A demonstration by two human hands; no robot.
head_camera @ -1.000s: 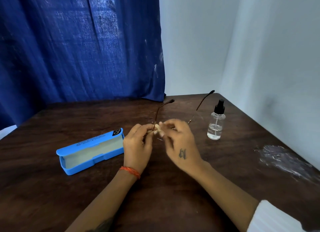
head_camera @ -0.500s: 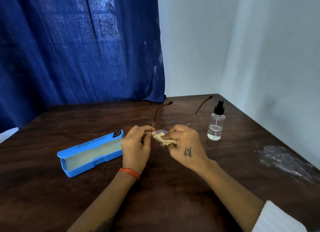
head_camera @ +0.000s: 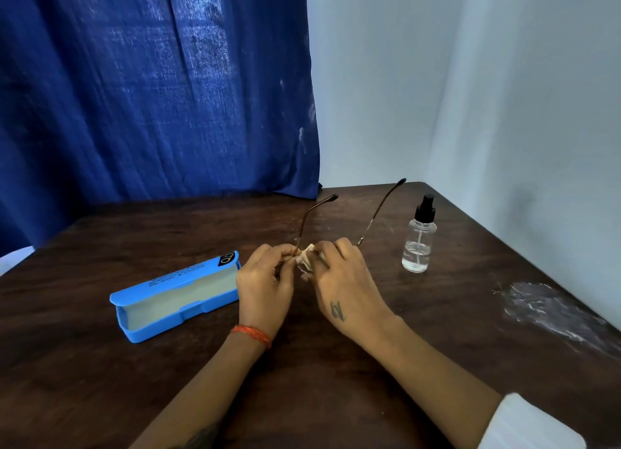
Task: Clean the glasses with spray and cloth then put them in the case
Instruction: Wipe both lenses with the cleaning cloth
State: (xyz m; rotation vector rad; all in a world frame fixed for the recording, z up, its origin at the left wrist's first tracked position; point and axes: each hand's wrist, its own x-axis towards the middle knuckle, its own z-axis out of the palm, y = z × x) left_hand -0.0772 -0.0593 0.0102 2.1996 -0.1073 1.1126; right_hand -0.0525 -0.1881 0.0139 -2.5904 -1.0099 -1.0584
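Thin-framed glasses (head_camera: 304,228) are held above the table with both temples pointing away from me. My left hand (head_camera: 265,280) pinches the frame at its left lens. My right hand (head_camera: 339,280) presses a small cream cloth (head_camera: 307,252) against that lens. The lenses are mostly hidden behind my fingers. A blue glasses case (head_camera: 174,295) lies open on the table to the left of my hands. A clear spray bottle (head_camera: 418,240) with a black pump top stands upright to the right.
The dark wooden table (head_camera: 100,381) sits in a corner, with a blue curtain (head_camera: 151,96) behind and pale walls to the right. A whitish smear (head_camera: 551,311) marks the table near its right edge.
My right hand has shifted the cloth over the left lens in small rubbing moves, and the glasses have tilted slightly. The case and the bottle have stayed put.
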